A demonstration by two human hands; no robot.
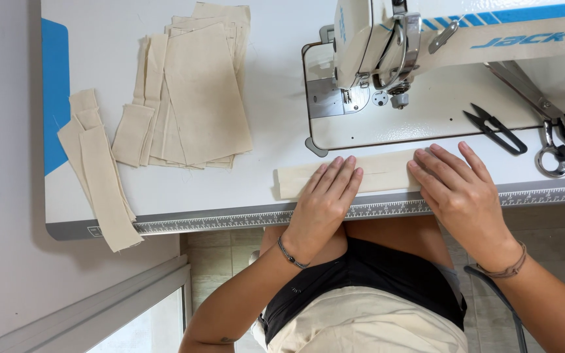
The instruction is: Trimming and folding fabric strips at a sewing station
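**Both hands flat on a folded strip at the machine**

Here we are at the white worktop (184,196), and both hands are down on a long, narrow strip of cream woven fabric (380,171) lying along the front edge, just in front of the white sewing machine (426,72). The left hand (325,199) lies palm down on the strip's left part, fingers straight and held close together, pressing rather than pinching. The right hand (456,189) covers the strip's right end, fingers slightly fanned and flat on the cloth; no grip closes around anything. A crease or seam line seems to run along the strip, though it is faint from here.

To the right, on the machine bed, lie small black thread snips (495,127), and beyond them large metal scissors (544,117). Well off to the left sits a loose stack of cream fabric rectangles (197,91), and further left, at the worktop's corner, a few narrow cream fabric strips (99,176) overhang the ruler-marked edge (230,221).
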